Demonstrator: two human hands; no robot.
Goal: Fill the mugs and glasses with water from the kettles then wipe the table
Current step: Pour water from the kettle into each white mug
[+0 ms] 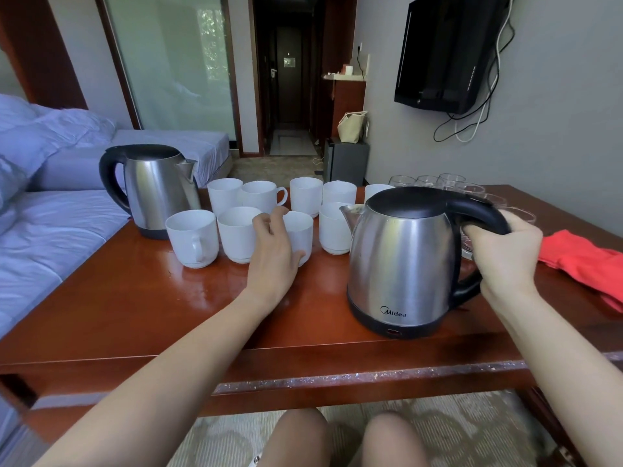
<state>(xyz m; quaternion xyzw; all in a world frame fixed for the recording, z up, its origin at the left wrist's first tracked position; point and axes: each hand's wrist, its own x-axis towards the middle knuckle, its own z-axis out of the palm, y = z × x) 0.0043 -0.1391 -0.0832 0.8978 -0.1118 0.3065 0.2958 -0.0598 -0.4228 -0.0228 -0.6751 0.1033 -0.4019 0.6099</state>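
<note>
Several white mugs stand in two rows on the red-brown table [141,298]. My left hand [273,251] grips one front-row mug [300,230], thumb and fingers curled round it. My right hand [502,257] grips the black handle of a steel kettle [404,261] standing at the front right, spout pointing left. A second steel kettle [158,187] stands at the far left corner. Several clear glasses [448,182] sit at the back right, partly hidden behind the near kettle.
A red cloth [586,261] lies at the table's right edge. A bed with blue sheets [40,230] runs along the left side. A television [445,52] hangs on the right wall with cables below. My knees [344,436] show under the table's front edge.
</note>
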